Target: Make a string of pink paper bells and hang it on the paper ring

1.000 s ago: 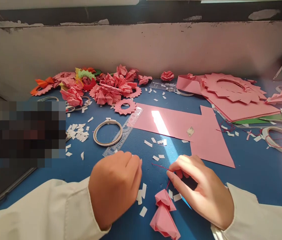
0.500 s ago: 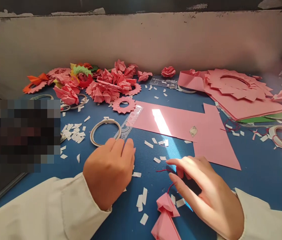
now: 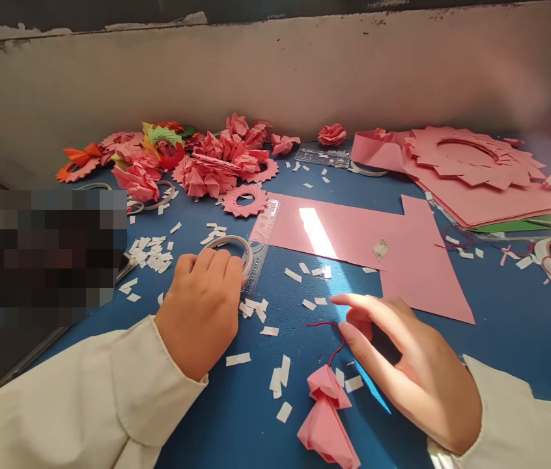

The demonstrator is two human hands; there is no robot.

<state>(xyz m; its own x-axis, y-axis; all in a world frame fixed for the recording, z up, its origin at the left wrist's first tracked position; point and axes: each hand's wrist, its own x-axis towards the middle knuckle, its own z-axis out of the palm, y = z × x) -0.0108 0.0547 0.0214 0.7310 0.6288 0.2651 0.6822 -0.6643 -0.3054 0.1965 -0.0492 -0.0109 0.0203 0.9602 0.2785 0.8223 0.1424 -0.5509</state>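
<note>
My left hand (image 3: 204, 309) is closed on the near side of a tape roll (image 3: 241, 242), which is tilted up beside the clear ruler (image 3: 256, 267). My right hand (image 3: 402, 361) hovers over the table with thumb and index finger apart, nothing between them. A thin red string (image 3: 337, 352) runs past its thumb tip to a folded pink paper piece (image 3: 327, 417) near the front edge.
Pink cut paper (image 3: 334, 234) lies mid-table. White scraps (image 3: 151, 253) are scattered about. Folded paper flowers (image 3: 207, 172) and a large pink ring (image 3: 475, 159) stand by the wall. A phone (image 3: 6, 355) lies at left.
My left hand has moved slightly left and closed on the tape roll, which has shifted right and tipped up. My right hand stays nearly in place, its thumb nearer the string.
</note>
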